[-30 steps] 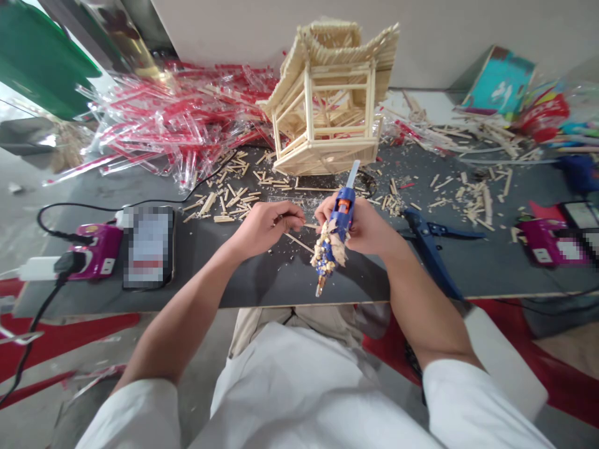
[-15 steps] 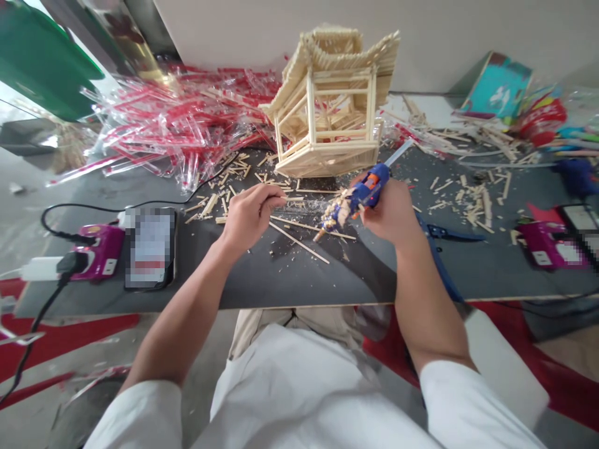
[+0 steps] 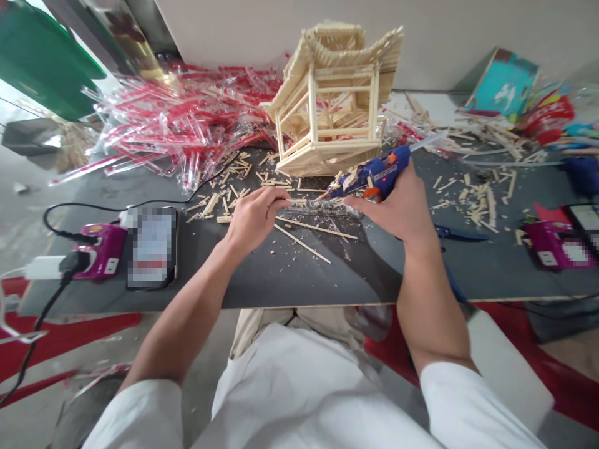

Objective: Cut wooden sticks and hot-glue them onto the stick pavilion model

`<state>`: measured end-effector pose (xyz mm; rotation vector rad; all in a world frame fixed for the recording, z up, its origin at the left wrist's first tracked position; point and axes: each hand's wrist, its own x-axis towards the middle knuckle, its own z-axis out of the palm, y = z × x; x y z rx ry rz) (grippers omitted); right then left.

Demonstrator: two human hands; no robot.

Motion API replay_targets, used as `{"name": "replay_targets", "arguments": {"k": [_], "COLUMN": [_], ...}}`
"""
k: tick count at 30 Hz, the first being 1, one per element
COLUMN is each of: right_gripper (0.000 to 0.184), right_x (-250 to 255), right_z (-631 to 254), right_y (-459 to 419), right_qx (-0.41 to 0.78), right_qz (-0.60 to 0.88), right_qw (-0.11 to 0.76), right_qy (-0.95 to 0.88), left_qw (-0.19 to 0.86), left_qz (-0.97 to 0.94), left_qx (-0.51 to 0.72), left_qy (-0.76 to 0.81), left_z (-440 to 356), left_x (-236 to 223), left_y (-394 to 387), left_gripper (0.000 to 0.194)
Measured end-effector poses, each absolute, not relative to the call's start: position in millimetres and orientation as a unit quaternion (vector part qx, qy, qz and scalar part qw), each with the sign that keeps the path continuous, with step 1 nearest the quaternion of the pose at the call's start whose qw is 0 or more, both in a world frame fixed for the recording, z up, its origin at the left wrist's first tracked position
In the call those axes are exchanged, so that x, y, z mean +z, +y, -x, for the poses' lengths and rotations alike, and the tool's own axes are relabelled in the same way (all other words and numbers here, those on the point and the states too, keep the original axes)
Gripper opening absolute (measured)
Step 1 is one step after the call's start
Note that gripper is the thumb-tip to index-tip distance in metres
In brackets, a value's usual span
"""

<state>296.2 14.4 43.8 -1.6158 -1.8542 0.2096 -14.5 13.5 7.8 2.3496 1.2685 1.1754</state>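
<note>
My right hand (image 3: 397, 202) is wrapped round a blue hot glue gun (image 3: 386, 171) crusted with glue and wood bits, a clear glue stick out of its back. Its nozzle points left, close to the end of a short wooden stick (image 3: 298, 201). My left hand (image 3: 257, 212) pinches that stick between thumb and fingers. Below lie two long thin sticks (image 3: 322, 228) on the dark table (image 3: 281, 287). Behind the hands stands a small pavilion model (image 3: 312, 146) built of pale wooden sticks, with a curved roof.
Red-and-clear plastic wrappers (image 3: 187, 118) are heaped at the back left. Cut stick pieces (image 3: 482, 199) lie scattered about. A phone (image 3: 152, 249) and a purple power strip (image 3: 103, 249) sit left. Blue cutters (image 3: 461, 234) lie partly behind my right arm; another purple power strip (image 3: 552, 243) is far right.
My right hand has swung the glue gun right and turned its nozzle leftward, toward the stick end. My left hand has shifted slightly left, keeping its pinch; two long sticks now show on the table.
</note>
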Motion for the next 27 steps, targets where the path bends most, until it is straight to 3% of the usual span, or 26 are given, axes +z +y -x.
{"name": "replay_targets", "arguments": {"k": [9, 27], "right_gripper": [0.024, 0.02], "right_x": [41.7, 37.1], "right_z": [-291.1, -293.2], "right_y": [21.1, 23.8], "right_qx": [0.025, 0.024], "right_qz": [0.639, 0.639], "right_qw": [0.26, 0.222], "right_qy": [-0.724, -0.736], "left_qw": [0.133, 0.126], "left_qz": [-0.807, -0.813], "left_qx": [0.392, 0.399], "left_qy": [0.421, 0.405], "left_z": [11.4, 11.0], "left_x": [8.9, 11.2], "left_y": [11.1, 10.0], "left_gripper": [0.019, 0.02]}}
